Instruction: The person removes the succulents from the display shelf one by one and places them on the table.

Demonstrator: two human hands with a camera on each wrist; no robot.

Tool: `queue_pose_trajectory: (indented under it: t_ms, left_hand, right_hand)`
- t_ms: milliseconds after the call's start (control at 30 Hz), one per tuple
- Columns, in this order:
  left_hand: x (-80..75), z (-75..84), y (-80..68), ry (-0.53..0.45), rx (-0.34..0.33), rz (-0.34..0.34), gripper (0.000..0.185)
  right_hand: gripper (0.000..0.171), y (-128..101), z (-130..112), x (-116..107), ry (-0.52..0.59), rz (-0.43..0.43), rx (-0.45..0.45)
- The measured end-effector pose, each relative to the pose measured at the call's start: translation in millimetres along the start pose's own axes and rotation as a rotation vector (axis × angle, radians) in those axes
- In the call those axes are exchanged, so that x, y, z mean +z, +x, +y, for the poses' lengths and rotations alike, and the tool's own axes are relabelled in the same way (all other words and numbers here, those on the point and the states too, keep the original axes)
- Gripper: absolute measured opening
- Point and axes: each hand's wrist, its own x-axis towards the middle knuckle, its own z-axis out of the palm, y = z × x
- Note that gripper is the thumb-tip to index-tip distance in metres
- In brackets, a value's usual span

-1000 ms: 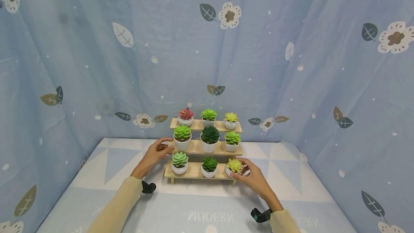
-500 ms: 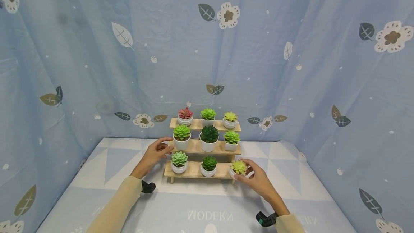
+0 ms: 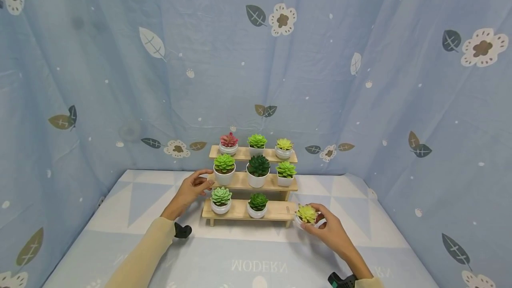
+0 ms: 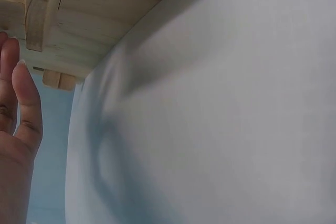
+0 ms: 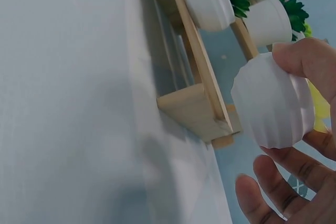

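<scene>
We see wrinkled blue cloth (image 3: 320, 79), printed with leaves and pale flowers, hanging as a backdrop on three sides. Below it a smooth tabletop (image 3: 256, 252) in pale blue and white triangles bears the mirrored word "MODERN".

On the table stands a three-step rack (image 3: 251, 181) of light, grained wood, its flat planks rising toward the back. Eight small round white pots of succulents sit on it: three on the top step, three on the middle, two on the bottom. The bottom step's right end (image 3: 280, 210) is bare wood.

Our left hand (image 3: 192, 188) rests against the left end of the middle plank, fingers loosely bent around its edge; the left wrist view shows only straight fingertips beside the wood, so we cannot tell how firmly it holds.

Our right hand (image 3: 330, 230) pinches a yellow-green succulent pot (image 3: 307, 215) between thumb and fingers, just off the rack's lower right corner and apart from the plank. In the right wrist view this pot is white, rounded and vertically ribbed, with a matte finish.
</scene>
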Motion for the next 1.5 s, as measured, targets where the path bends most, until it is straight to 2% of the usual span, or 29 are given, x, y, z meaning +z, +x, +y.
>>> queue_pose_trajectory:
  t_ms: [200, 300, 667, 1033, 1500]
  left_hand:
    - [-4.5, -19.7, 11.7, -0.008, 0.002, 0.004, 0.051]
    - [-4.9, -23.5, 14.2, -0.001, 0.005, 0.005, 0.052]
    - [-3.4, -23.3, 11.7, 0.012, 0.002, 0.02, 0.053]
    - [-4.9, -25.5, 13.1, 0.005, 0.009, 0.012, 0.051]
    - [-5.0, -24.0, 12.5, 0.017, -0.008, 0.012, 0.052]
  right_hand:
    - [0.07, -6.4, 9.4, -7.5, 0.002, 0.019, 0.028]
    - [0.071, -8.7, 14.3, -11.4, -0.004, 0.029, 0.042]
    - [0.076, -18.5, 30.9, -22.1, -0.012, 0.062, 0.116]
    - [0.073, -26.1, 52.5, -30.9, -0.047, 0.077, 0.151]
    - [0.082, -30.5, 76.4, -39.3, -0.072, 0.098, 0.218]
